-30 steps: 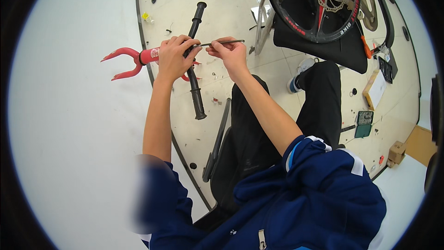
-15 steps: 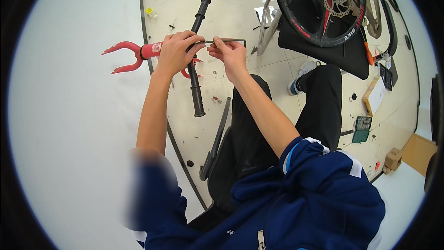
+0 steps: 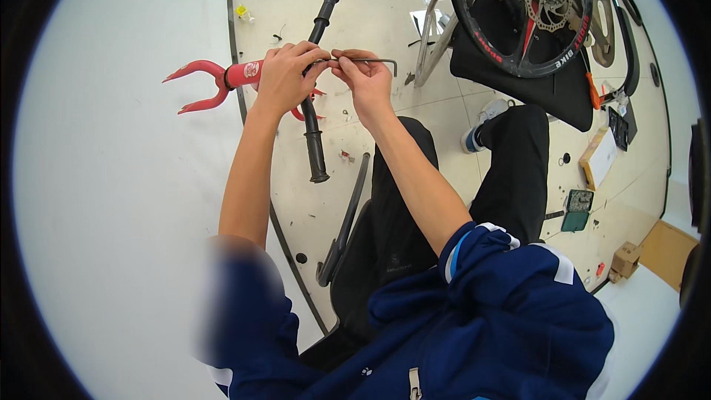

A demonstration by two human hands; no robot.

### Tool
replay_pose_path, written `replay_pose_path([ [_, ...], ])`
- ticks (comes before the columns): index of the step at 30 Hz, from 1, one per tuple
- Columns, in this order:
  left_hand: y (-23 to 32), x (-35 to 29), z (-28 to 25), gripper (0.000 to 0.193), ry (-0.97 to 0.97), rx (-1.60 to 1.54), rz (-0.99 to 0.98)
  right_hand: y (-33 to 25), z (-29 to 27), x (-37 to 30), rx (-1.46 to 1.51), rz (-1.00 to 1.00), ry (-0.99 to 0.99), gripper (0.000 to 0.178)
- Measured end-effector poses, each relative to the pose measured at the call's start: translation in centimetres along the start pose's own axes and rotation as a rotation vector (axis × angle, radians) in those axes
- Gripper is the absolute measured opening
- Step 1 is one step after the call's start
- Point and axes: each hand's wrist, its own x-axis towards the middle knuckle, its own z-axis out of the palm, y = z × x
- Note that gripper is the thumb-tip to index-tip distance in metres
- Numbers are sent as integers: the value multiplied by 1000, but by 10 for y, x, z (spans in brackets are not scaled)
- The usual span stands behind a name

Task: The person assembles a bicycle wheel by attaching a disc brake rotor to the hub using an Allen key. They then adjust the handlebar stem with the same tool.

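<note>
My left hand [image 3: 285,78] is closed around the middle of a black handlebar [image 3: 317,150], where it meets a red bicycle fork [image 3: 244,73]. The fork's two prongs point left, against the white wall or panel. An L-shaped hex key [image 3: 381,61] lies across the fingers of my right hand [image 3: 368,87], which pinches its long arm. Its bent end sticks out to the right. Toward the left, the key's tip reaches my left thumb and fingertips, and what it touches there is hidden. Behind the bar, more red metal [image 3: 299,113] shows below my left hand.
A black wheel [image 3: 523,59] with a disc rotor rests on a black chair seat [image 3: 511,96] at upper right. An orange-handled screwdriver [image 3: 593,92] sits beside it. A green case [image 3: 576,221], a cardboard box [image 3: 626,259] and small parts lie on the tiled floor.
My right fingers have shifted a little left along the hex key, and the index finger now lies above it. My left hand keeps its hold on the handlebar.
</note>
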Motion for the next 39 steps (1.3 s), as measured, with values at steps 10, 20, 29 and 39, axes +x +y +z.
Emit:
replay_pose_path([
  [10,3,2,-4,12,-21,-86,-59,-6,5,-5,-73,113,138,22],
  [20,2,1,-1,11,-18,-56,-59,-1,-12,7,-268,139,50,26],
  [29,6,5,-2,13,-4,-71,-79,7,-2,0,143,65,57,18],
  [39,10,4,-2,13,-33,-61,-68,11,0,7,-54,77,204,26],
])
